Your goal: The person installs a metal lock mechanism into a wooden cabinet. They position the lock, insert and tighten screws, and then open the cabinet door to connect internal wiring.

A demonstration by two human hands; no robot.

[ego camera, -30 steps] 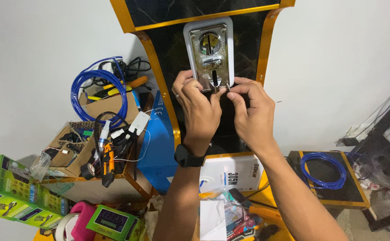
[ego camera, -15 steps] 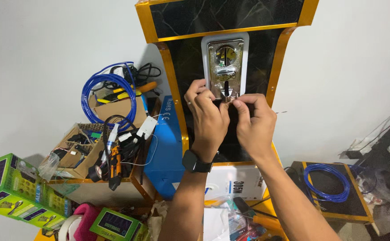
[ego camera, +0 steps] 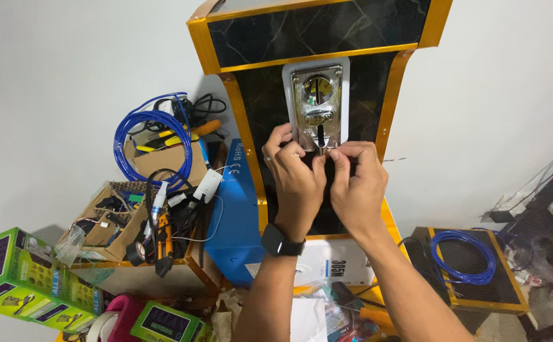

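Black cabinet with yellow trim [ego camera: 276, 114] is standing at the far centre, metal coin slot plate [ego camera: 316, 104] sitting on its front. Left hand [ego camera: 295, 180] and right hand [ego camera: 355, 187] are pinching together at the plate's lower edge; what they're gripping, cannot tell. Blue cable coil [ego camera: 153, 136] is lying left.

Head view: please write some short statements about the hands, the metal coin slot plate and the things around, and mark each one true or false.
1. Both hands, left hand and right hand, meet just below the metal coin slot plate. True.
2. The left wrist wears a dark watch. True.
3. The cabinet is trimmed in red. False: its edges are yellow.
4. The blue cable coil hangs on the right hand. False: it lies on cardboard boxes at the left.
5. A green box sits at lower left. True.
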